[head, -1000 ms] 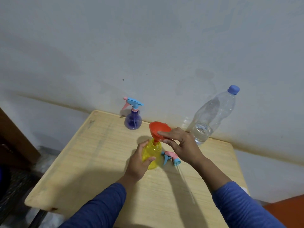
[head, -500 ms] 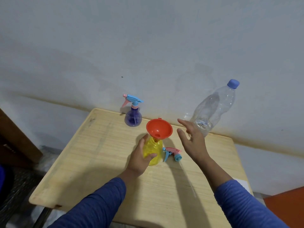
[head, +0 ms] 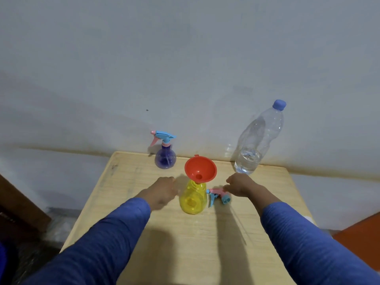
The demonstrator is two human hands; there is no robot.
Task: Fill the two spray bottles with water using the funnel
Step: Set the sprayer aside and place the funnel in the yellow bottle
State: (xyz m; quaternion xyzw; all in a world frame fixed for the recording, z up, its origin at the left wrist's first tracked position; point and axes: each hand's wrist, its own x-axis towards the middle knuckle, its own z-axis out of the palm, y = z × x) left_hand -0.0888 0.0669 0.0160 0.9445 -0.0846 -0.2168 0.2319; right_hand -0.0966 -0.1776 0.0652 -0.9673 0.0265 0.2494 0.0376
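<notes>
two spray bottles (head: 165, 159) (head: 192, 199), one funnel (head: 200, 168), one water bottle (head: 259, 138), seemingly one loose sprayer head (head: 218, 195)

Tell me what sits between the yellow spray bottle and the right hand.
In the head view, the detached pink-and-blue spray head lies on the table between the yellow spray bottle and the right hand.
</notes>
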